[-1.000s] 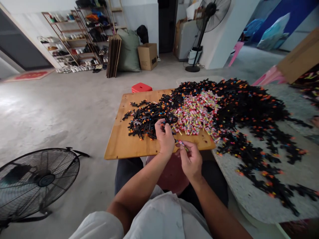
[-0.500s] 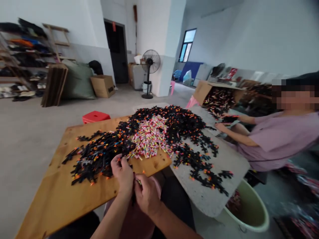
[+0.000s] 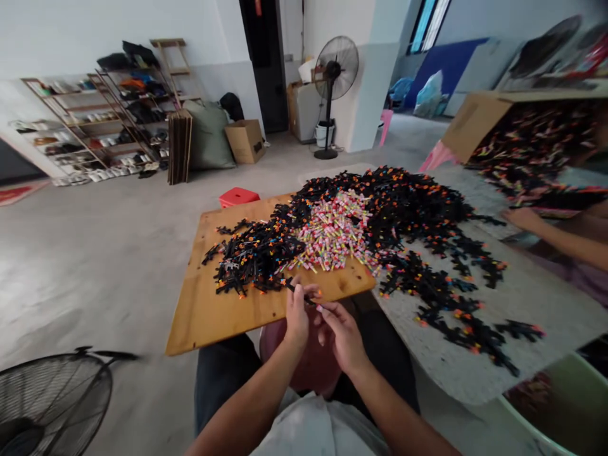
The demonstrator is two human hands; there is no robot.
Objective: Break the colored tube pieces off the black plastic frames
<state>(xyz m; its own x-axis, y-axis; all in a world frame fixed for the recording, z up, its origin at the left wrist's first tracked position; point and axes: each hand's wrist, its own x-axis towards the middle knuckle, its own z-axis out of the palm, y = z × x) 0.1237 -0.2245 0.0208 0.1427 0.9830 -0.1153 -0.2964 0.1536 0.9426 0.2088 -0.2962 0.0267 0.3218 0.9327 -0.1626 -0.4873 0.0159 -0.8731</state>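
Whereas half a second ago they were pressing together, the hands are now holding slightly apart, right of the middle of the bench's (image 3: 197, 316) near edge. The left hand (image 3: 297, 322) is pinching a black toy (image 3: 290, 286) over that edge, wrist bending upward, thumb leading; the toy is slanting down rightward. The right hand (image 3: 346, 339) is angling in from the right, thumb and forefinger drawing close beside the toy's lower end; whether they are pinching anything is too small to tell.
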